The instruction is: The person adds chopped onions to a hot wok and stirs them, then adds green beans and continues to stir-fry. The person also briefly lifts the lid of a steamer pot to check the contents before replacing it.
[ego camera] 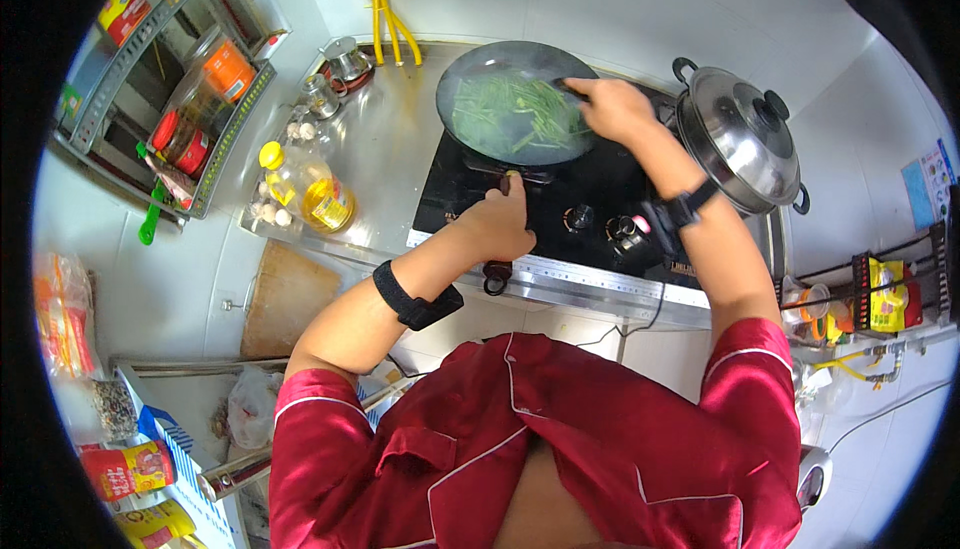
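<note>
A dark wok [517, 155] sits on the black glass gas cooktop [465, 208], with steam over it. Long cut green vegetables [510, 110] lie inside. My left hand [499, 223] is closed around the wok's handle [498, 270], whose ring end sticks out below the fist over the counter's front edge. Near the wok's right rim, my right hand [616, 110] grips the dark handle of a utensil [571, 90]; its working end is hard to make out in the steam. Both wrists wear black bands.
A lidded steel pot [739, 144] stands right of the wok. Left on the steel counter [382, 174] are an oil bottle [319, 196], garlic bulbs [270, 213] and small glass jars [321, 95]. A rack of jars [217, 136] hangs left. Yellow pipes [382, 16] run behind.
</note>
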{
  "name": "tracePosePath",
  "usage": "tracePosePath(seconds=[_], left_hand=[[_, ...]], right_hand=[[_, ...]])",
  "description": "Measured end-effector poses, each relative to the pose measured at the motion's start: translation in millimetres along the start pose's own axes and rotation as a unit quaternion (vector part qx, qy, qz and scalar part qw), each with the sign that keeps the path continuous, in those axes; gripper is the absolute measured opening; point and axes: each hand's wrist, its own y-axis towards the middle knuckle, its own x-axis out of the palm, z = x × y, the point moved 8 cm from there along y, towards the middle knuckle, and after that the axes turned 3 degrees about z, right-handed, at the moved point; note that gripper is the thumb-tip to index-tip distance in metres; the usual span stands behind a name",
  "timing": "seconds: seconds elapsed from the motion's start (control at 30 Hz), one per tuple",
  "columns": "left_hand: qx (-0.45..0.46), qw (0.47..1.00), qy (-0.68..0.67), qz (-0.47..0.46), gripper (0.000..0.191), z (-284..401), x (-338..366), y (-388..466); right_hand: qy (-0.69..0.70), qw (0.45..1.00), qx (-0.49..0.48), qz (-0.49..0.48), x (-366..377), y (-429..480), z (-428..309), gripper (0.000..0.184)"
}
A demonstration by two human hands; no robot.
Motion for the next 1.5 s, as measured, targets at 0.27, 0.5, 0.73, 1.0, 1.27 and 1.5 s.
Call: tracePosePath(seconds=[0.27,0.5,0.73,1.0,1.27,1.5], left_hand=[[0.021,0.999,-0.015,0.027,0.088,-4.8,-7.4,-0.9],[-0.006,0.999,-0.052,0.001,0.091,-11.9,-1.2,-0.2],[0.032,0.991,-0.110,0.075,0.090,-11.9,-7.9,-6.0],[0.010,0.985,-0.167,0.044,0.082,-24.7,-4.1,-15.8],[0.013,0.986,-0.160,0.044,0.091,-27.9,-2.5,-15.2],[0.017,0.988,-0.149,0.034,0.089,-27.8,-6.6,-15.9]], right_hand=[[-0.087,0.985,-0.136,-0.068,-9.1,-53.1,-8.0,0.045],[-0.127,0.985,-0.078,-0.089,-128.9,-95.1,5.3,0.042],[-0.109,0.988,-0.038,-0.102,-50.2,-59.4,10.8,0.040],[-0.067,0.997,-0.005,-0.022,-36.3,20.0,34.4,0.040],[-0.099,0.990,-0.040,-0.087,-9.7,18.0,66.7,0.045],[-0.014,0.991,-0.018,-0.132,-114.7,-52.6,39.1,0.040]])
